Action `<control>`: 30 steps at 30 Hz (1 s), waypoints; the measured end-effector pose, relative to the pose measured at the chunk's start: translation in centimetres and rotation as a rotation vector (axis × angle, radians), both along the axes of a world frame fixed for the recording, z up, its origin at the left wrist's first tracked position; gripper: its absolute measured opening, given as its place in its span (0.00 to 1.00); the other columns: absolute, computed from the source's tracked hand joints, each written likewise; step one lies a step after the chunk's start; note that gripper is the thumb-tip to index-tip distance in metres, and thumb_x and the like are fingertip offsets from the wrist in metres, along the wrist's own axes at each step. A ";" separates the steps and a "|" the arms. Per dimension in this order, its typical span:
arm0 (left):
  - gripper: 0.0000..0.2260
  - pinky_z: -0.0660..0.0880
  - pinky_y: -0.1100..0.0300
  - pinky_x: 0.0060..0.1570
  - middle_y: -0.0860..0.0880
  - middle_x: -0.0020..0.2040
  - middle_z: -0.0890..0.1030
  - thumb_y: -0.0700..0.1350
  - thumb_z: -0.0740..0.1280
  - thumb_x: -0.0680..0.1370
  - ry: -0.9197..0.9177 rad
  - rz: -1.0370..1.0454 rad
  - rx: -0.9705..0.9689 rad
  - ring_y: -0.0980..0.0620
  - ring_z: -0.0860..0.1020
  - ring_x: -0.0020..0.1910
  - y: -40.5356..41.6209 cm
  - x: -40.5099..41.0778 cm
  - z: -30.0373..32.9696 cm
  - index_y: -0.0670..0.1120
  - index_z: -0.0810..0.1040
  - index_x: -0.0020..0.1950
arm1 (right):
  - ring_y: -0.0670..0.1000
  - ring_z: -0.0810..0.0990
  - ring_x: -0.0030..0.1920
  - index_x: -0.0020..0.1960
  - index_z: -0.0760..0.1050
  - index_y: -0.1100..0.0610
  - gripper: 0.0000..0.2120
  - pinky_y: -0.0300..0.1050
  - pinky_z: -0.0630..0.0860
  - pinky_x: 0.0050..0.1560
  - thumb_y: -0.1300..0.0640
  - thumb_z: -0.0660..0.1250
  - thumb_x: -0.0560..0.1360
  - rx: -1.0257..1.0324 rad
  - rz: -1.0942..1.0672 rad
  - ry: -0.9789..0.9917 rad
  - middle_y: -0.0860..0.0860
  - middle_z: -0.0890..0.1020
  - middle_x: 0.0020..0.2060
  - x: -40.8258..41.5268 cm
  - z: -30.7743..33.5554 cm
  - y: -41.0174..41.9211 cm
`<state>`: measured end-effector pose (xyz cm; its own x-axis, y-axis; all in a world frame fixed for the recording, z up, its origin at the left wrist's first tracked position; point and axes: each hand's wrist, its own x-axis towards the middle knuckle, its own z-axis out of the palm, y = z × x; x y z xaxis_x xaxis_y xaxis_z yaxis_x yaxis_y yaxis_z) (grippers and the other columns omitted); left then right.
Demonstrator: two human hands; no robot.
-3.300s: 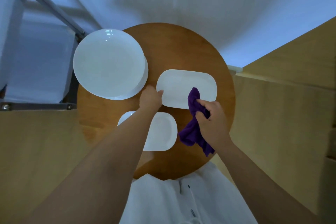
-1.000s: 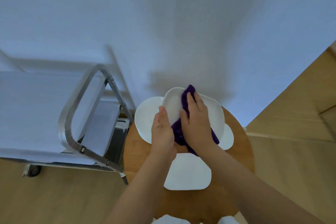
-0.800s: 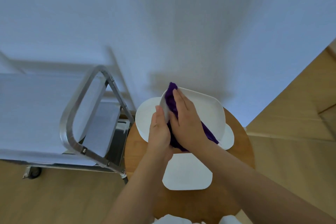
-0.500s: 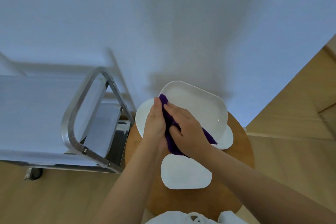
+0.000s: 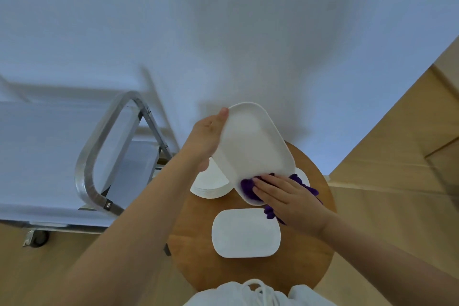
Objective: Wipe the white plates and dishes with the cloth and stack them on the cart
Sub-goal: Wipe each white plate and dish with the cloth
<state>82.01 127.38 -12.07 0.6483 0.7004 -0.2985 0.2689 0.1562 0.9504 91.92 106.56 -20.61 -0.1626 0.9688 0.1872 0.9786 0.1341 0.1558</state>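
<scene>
Since half a second ago the rectangular dish [image 5: 253,141] has been turned so that its long axis runs from upper left, away from the person, down toward the right hand [image 5: 288,196], and the left hand [image 5: 206,139] has been slid up its left long edge. The dish is held tilted in the air above the round wooden table [image 5: 308,266], gripped along that edge by the left hand, thumb on the rim and fingers hidden behind. The purple cloth [image 5: 248,189] is pressed into the near, lower end of the dish by the right hand, whose fingers lie nearly straight on it. A second rectangular dish [image 5: 246,232] lies flat on the table just below, and a stack of round plates [image 5: 211,185] is seen partly behind the raised dish. The cart [image 5: 99,146] stands to the left, on the left hand's side, so it is judged that the wiped dish would be carried across leftward by that hand. Wiping appears unfinished; only the near end is covered by the cloth.
</scene>
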 end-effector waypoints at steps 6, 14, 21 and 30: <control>0.20 0.74 0.57 0.51 0.51 0.45 0.83 0.62 0.59 0.78 0.116 -0.217 0.113 0.50 0.80 0.48 0.4 0.5 0.8 0.48 0.80 0.45 | 0.51 0.77 0.62 0.62 0.77 0.52 0.36 0.47 0.68 0.63 0.53 0.82 0.56 -0.106 0.113 -0.131 0.47 0.79 0.60 1.7 0.7 -0.4; 0.23 0.73 0.61 0.44 0.50 0.47 0.81 0.62 0.58 0.79 0.334 -0.457 0.212 0.49 0.78 0.48 -0.2 1.4 2.0 0.44 0.80 0.54 | 0.56 0.74 0.65 0.67 0.73 0.55 0.33 0.53 0.66 0.66 0.57 0.78 0.63 0.031 0.243 -0.275 0.51 0.76 0.64 3.6 3.9 3.6; 0.18 0.74 0.62 0.47 0.55 0.47 0.81 0.61 0.58 0.79 0.191 -0.341 0.135 0.55 0.79 0.49 -0.5 0.7 1.0 0.53 0.82 0.54 | 0.59 0.76 0.62 0.64 0.75 0.59 0.27 0.55 0.74 0.59 0.63 0.75 0.66 0.251 0.102 -0.183 0.54 0.78 0.62 4.9 6.1 5.7; 0.19 0.69 0.55 0.43 0.43 0.41 0.73 0.62 0.65 0.76 0.050 0.094 0.078 0.47 0.72 0.40 2.3 0.7 2.2 0.45 0.73 0.45 | 0.59 0.76 0.62 0.64 0.74 0.62 0.21 0.59 0.74 0.59 0.59 0.57 0.74 0.251 -0.116 0.157 0.56 0.77 0.63 0.8 3.1 3.7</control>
